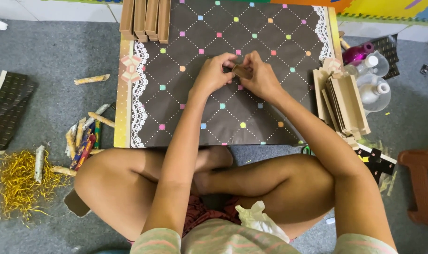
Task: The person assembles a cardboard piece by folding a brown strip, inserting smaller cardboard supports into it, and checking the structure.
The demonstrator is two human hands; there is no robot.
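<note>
Both my hands meet over the middle of a brown board patterned with white dotted diamonds and small coloured squares. My left hand and my right hand pinch a small brown cardboard piece between their fingertips, just above the board. My crossed legs lie on the grey floor below the board.
Folded brown cardboard strips lie at the board's top left. A stack of cardboard pieces stands at the right edge, beside clear bottles and a pink bottle. Rolled paper sticks and gold shred lie left. A brown stool is at right.
</note>
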